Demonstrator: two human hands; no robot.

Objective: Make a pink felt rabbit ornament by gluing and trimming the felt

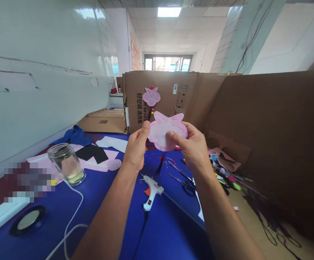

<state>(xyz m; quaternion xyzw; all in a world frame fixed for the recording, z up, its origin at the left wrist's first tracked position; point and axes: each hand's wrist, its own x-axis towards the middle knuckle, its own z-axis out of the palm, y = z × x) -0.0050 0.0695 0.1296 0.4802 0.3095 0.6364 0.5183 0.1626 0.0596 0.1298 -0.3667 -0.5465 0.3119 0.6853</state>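
Both my hands hold up a pink felt piece (164, 130) with two pointed ears, raised above the blue table (119, 216). My left hand (135, 148) pinches its left edge with thumb and fingers closed. My right hand (192, 146) grips its right side, thumb pressed on the front. A similar finished pink ornament (151, 96) with beads hangs on the cardboard wall (189, 97) behind.
Below my hands lie a white glue gun (152, 191) with its cord, black scissors (185, 184) and a dark tassel (161, 164). A glass jar (67, 164) stands at left beside pink and black sheets (92, 155). Craft bits clutter the right side (227, 173).
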